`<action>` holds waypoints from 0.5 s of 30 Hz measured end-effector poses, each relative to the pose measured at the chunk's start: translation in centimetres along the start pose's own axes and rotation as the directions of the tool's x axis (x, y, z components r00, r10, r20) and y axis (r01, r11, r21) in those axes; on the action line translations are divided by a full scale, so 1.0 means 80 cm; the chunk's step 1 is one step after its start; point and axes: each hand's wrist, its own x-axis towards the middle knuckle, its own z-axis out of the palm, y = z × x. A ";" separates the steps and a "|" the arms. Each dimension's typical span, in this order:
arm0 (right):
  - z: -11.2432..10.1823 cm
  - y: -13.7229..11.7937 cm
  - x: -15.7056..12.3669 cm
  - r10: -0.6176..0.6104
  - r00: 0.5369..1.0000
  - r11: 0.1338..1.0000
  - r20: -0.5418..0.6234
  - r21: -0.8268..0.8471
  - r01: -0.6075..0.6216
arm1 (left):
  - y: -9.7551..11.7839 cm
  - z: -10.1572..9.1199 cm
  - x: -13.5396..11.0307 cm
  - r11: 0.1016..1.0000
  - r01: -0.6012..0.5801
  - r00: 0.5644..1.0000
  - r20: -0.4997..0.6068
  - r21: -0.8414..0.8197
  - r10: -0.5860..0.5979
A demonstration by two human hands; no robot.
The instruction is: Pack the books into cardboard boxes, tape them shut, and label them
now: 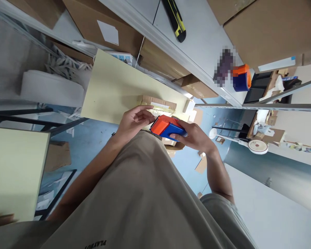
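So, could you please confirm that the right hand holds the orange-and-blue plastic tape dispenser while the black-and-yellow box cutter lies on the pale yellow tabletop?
Not quite: the head view shows the box cutter on the flat white shelf. The right hand does hold the tape dispenser.

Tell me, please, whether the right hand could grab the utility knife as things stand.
Probably not: the right hand grips the orange-and-blue tape dispenser, and the utility knife lies apart on the white shelf.
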 end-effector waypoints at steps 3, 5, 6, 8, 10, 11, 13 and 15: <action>0.006 0.000 0.003 0.017 1.000 1.000 -0.007 -0.019 -0.017 | -0.007 -0.002 0.005 1.000 -0.018 0.999 -0.033 -0.006 0.017; 0.009 -0.001 0.004 0.035 0.999 0.998 -0.008 -0.044 -0.035 | -0.011 -0.005 0.007 0.999 -0.035 0.999 -0.041 -0.004 0.035; 0.010 -0.002 0.004 0.045 0.999 0.997 -0.009 -0.056 -0.045 | -0.013 -0.007 0.007 0.999 -0.050 0.998 -0.045 -0.001 0.050; 0.013 -0.006 0.004 0.064 0.998 0.996 0.002 -0.064 -0.064 | -0.012 -0.007 0.006 0.997 -0.083 0.995 -0.055 0.010 0.083; 0.014 -0.012 0.002 0.080 0.996 0.995 0.029 -0.057 -0.078 | -0.009 -0.004 0.003 0.994 -0.099 0.993 -0.059 0.034 0.101; 0.014 -0.014 0.001 0.088 0.995 0.995 0.048 -0.052 -0.086 | -0.007 -0.003 0.002 0.994 -0.101 0.993 -0.057 0.048 0.103; 0.011 -0.015 -0.003 0.117 0.990 0.992 0.084 -0.060 -0.113 | -0.008 -0.008 0.003 0.992 -0.100 0.992 -0.065 0.079 0.105; 0.004 -0.008 -0.007 0.169 0.980 0.982 0.102 -0.097 -0.159 | -0.017 -0.031 0.015 0.987 -0.116 0.986 -0.105 0.111 0.127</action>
